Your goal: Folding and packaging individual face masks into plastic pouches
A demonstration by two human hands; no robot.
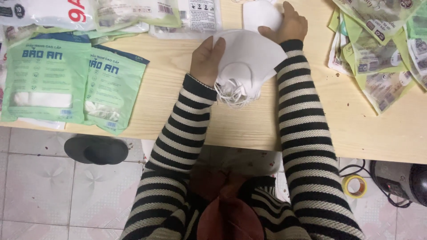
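My left hand [207, 60] grips a thick stack of white face masks [247, 64] from its left side, over the wooden table [178, 115]. The masks' elastic loops [231, 95] hang in a bunch toward me. My right hand [284, 24] rests further away on top of another white mask [260, 15] lying flat near the table's far edge, fingers pressed on it. Both arms wear black and cream striped sleeves.
Green mask packets [71, 75] lie at the table's left. More flat packets [382, 49] are piled at the right, and white packets [133, 13] lie along the far edge. On the tiled floor are a black object [95, 149], a tape roll [354, 186] and a dark machine [400, 180].
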